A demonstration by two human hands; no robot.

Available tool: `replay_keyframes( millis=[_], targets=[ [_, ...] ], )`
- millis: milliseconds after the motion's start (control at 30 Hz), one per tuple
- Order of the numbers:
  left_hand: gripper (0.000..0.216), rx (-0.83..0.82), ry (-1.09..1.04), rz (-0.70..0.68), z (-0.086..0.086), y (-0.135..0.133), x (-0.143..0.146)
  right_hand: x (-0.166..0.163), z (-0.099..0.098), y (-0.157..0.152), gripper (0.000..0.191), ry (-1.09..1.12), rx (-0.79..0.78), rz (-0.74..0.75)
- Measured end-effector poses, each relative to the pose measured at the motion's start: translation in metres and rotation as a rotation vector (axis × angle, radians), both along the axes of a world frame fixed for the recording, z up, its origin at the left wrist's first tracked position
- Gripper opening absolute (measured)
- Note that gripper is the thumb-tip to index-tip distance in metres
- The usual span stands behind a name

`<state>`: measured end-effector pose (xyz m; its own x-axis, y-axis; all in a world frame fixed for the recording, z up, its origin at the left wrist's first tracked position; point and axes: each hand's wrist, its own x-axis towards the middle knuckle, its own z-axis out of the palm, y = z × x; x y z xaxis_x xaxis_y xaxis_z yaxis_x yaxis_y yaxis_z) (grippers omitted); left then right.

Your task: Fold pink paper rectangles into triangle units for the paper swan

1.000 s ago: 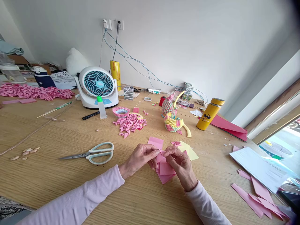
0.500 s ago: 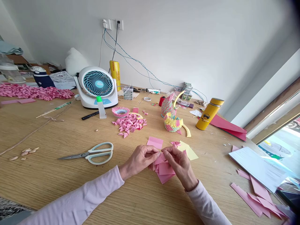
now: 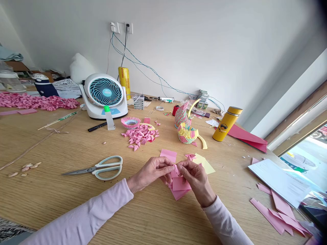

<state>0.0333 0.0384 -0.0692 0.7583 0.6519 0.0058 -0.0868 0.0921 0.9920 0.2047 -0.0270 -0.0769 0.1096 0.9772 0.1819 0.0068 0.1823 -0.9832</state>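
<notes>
Between the fingertips of both hands is a small piece of folded pink paper [image 3: 176, 169], mostly covered by the fingers. My left hand [image 3: 155, 171] pinches it from the left, thumb against forefinger. From the right, my right hand [image 3: 196, 177] grips it the same way. Under the hands lies a loose stack of pink paper slips [image 3: 181, 184]. A pink sheet [image 3: 168, 155] lies just beyond my left hand, and pale yellow paper [image 3: 205, 164] beyond my right. To the left, scissors [image 3: 102, 168] with pale handles rest on the table.
Farther back are a heap of folded pink pieces [image 3: 140, 136], a pink paper bowl [image 3: 130, 122], a yellow-rimmed paper basket [image 3: 187, 133], a glue bottle [image 3: 109, 119] and a fan [image 3: 105, 93]. A yellow flask [image 3: 227, 124] and pink strips [image 3: 281, 217] are on the right.
The view has shifted slightly. Both hands keep the pink paper between their fingertips, and a pointed bit of it now shows between them. Other things on the table stay in place.
</notes>
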Motion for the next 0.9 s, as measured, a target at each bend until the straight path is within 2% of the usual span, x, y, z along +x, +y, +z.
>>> replay_keyframes(
  millis=[267,433,600,733,900],
  targets=[
    [0.028,-0.049,-0.072,0.008,0.007,-0.003,0.001,-0.005,-0.001,-0.006,0.024,0.354,-0.165,0.158],
    [0.026,-0.165,-0.141,0.039,0.009,-0.007,0.002,-0.013,0.001,-0.006,0.026,0.539,-0.201,0.22],
    [0.028,-0.268,-0.222,0.055,0.009,-0.01,0.003,-0.022,0.004,-0.008,0.028,0.594,-0.199,0.234],
    [0.027,-0.266,-0.226,0.054,0.007,-0.01,0.004,-0.03,0.005,-0.009,0.032,0.548,-0.176,0.199],
    [0.025,-0.252,-0.239,0.143,0.005,-0.011,0.006,-0.038,0.006,-0.012,0.042,0.456,-0.119,0.198]
  ],
)
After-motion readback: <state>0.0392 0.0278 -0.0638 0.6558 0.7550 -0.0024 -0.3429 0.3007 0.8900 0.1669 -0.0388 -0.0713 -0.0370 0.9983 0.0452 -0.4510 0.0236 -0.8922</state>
